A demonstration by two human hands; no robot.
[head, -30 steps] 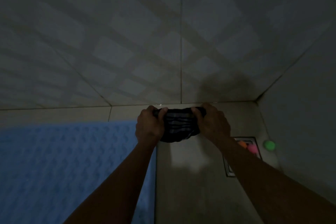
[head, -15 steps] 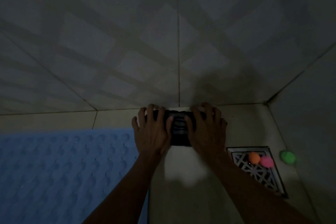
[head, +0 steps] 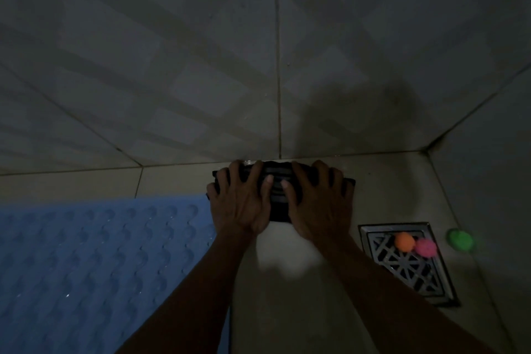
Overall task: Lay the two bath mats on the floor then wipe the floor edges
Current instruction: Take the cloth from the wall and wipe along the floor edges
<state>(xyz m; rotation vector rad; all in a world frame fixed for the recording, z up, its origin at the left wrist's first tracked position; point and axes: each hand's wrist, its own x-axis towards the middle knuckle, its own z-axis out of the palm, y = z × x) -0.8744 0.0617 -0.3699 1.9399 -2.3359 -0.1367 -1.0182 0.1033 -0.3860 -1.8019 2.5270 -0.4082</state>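
Observation:
A dark striped cloth (head: 277, 190) lies folded on the floor where the floor meets the tiled wall (head: 201, 80). My left hand (head: 240, 201) presses flat on its left part with fingers spread. My right hand (head: 316, 204) presses flat on its right part, thumbs almost meeting in the middle. A blue bath mat (head: 94, 267) with a bumpy surface lies flat on the floor at the left, its right edge under my left forearm. A second mat is not in view.
A square metal floor drain (head: 413, 270) sits to the right, with an orange ball (head: 404, 241) and a pink ball (head: 426, 247) on its grate. A green ball (head: 459, 240) lies beside it near the right wall. The room is dim.
Both hands went from gripping the bunched cloth above the floor to pressing it flat against the floor edge with spread fingers. My view has tilted down and closer, showing more of the drain.

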